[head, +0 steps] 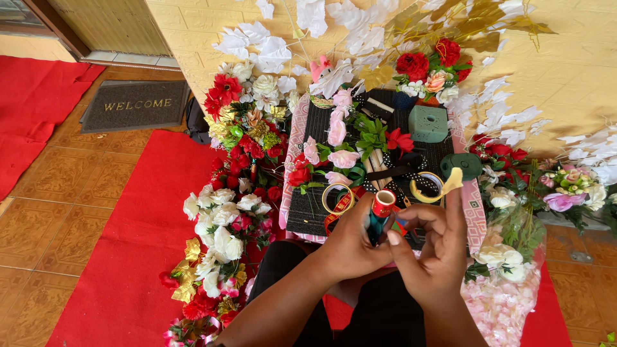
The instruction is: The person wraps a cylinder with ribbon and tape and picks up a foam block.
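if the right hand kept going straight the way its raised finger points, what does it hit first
Probably the tape roll just past the right hand; its raised finger is already at the roll's rim. Beyond lies the green foam block, though depth is hard to judge.

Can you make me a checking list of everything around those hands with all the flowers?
Surface: a dark mat on a patterned cloth, with a red carpet on the tiled floor.
Job's things: a red tape roll on a teal stick, held between both hands.
Clutter: pink roses, a tape ring, a green foam block, dotted black ribbon, and heaps of red and white flowers.
Grippers: the left hand grips the stick; the right hand pinches beside it, with a yellow strip on its raised finger.
Cables: nothing seen.
Surroundings: a yellow wall with white leaves and a doormat.
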